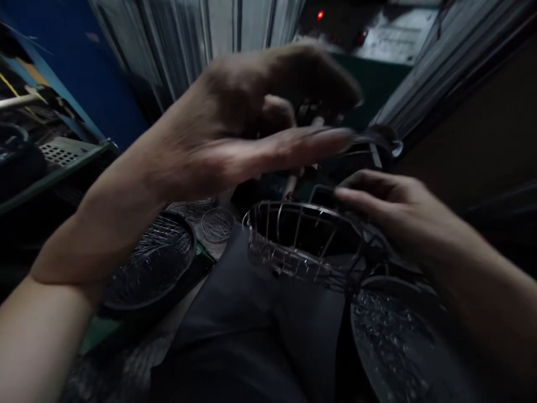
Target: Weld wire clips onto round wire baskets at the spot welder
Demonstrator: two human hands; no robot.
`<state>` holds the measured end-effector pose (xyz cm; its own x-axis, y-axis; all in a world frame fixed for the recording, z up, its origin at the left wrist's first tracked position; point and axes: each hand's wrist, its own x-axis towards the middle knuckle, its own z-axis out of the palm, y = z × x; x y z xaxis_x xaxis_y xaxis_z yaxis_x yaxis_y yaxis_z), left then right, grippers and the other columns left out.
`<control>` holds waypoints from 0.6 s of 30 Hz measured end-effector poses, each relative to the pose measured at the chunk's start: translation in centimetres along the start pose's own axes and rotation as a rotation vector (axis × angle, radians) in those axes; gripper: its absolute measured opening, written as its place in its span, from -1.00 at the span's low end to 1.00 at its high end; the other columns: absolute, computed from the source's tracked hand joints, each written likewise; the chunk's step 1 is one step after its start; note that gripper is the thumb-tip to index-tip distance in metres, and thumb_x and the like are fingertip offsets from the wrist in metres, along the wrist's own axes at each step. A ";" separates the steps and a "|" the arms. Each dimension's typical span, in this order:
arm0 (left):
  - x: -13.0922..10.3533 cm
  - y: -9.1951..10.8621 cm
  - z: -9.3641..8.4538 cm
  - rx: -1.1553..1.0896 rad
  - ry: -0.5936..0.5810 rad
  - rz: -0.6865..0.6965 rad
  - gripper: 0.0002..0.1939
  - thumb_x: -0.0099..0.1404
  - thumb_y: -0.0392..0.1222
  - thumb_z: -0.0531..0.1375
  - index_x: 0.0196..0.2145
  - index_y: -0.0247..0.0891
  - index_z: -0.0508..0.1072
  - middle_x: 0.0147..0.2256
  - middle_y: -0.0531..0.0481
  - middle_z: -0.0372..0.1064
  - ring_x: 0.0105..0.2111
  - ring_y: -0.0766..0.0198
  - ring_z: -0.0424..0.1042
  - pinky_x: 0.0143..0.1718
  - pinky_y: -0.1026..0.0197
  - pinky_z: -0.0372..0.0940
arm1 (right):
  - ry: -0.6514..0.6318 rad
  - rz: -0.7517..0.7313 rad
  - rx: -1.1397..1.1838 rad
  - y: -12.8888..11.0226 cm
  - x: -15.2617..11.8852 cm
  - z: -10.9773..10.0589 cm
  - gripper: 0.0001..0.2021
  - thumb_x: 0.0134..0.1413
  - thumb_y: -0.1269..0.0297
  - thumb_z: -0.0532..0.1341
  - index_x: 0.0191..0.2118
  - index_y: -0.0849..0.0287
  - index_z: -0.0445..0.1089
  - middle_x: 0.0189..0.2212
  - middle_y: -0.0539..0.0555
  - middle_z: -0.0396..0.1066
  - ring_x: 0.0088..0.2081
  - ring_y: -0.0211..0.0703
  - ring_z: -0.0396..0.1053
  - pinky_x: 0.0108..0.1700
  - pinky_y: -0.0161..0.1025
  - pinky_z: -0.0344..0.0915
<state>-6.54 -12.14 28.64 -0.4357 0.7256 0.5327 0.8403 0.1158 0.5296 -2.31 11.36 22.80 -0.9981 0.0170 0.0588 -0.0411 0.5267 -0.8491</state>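
My left hand (247,117) is raised in the middle of the view, palm inward. Its thumb and fingers are apart, and nothing shows between them. Lower and to the right, my right hand (386,204) pinches a thin bent piece of wire (314,193); its fingertips are dim and partly blurred. Just below that wire is a round wire basket (293,210), over my dark-clad lap. My left hand hides part of the machine area behind it.
At left, a round tray (191,260) holds many thin wires, beside a wire ring (218,225). A pan (361,341) of small shiny metal pieces is at lower right. A red light (320,15) glows at the back, near a blue panel (113,73) and metal sheeting.
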 end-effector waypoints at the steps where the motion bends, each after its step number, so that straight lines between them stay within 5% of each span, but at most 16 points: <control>1: -0.9 -0.4 0.4 -0.032 -0.009 -0.040 -0.61 0.35 -0.12 -0.10 -0.02 -0.37 0.34 -0.13 0.09 0.36 -0.22 0.35 0.47 -0.23 0.24 0.34 | -0.058 0.069 0.040 1.1 -0.4 0.7 -0.71 -0.09 0.01 0.28 -0.43 0.16 0.38 -0.57 -0.01 0.34 -0.56 -0.27 0.27 -0.54 -0.32 0.20; 3: -2.9 -1.6 1.8 -0.104 -0.044 -0.146 -0.72 0.28 -0.17 0.15 -0.07 -0.30 0.41 -0.23 0.07 0.45 -0.28 0.33 0.49 -0.31 0.30 0.39 | -0.129 0.189 0.118 3.9 -1.5 2.6 -0.68 -0.12 -0.01 0.29 -0.44 0.19 0.36 -0.56 -0.01 0.33 -0.53 -0.28 0.25 -0.50 -0.33 0.20; 7: -6.9 -4.7 6.8 -0.102 -0.103 -0.246 -0.86 0.25 -0.24 0.21 -0.21 -0.23 0.50 -0.31 0.04 0.49 -0.30 0.34 0.47 -0.27 0.31 0.40 | -0.181 0.331 0.233 9.3 -4.2 6.3 -0.62 -0.12 -0.06 0.26 -0.42 0.21 0.34 -0.54 0.00 0.31 -0.50 -0.27 0.24 -0.47 -0.32 0.19; 13: -11.5 -7.2 15.2 0.149 -0.192 -0.058 -0.83 0.30 -0.30 0.14 -0.17 -0.29 0.46 -0.29 -0.02 0.45 -0.30 0.33 0.38 -0.25 0.29 0.32 | -0.112 0.415 0.287 13.1 -6.1 8.5 -0.61 -0.16 -0.08 0.26 -0.41 0.19 0.34 -0.50 0.00 0.34 -0.48 -0.25 0.26 -0.43 -0.31 0.22; 18: -11.9 -7.8 19.1 0.354 -0.267 0.031 -0.73 0.37 -0.31 -0.03 -0.08 -0.29 0.41 -0.21 -0.08 0.41 -0.25 0.27 0.35 -0.23 0.23 0.28 | -0.057 0.364 0.233 14.0 -6.2 8.8 -0.66 -0.11 -0.01 0.25 -0.38 0.21 0.37 -0.49 0.02 0.39 -0.44 -0.22 0.31 -0.38 -0.28 0.24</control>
<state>-1.73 -8.73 5.60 -0.3485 0.8769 0.3310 0.9307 0.2821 0.2327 2.92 11.15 5.96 -0.9501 0.1153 -0.2899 0.3114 0.2895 -0.9051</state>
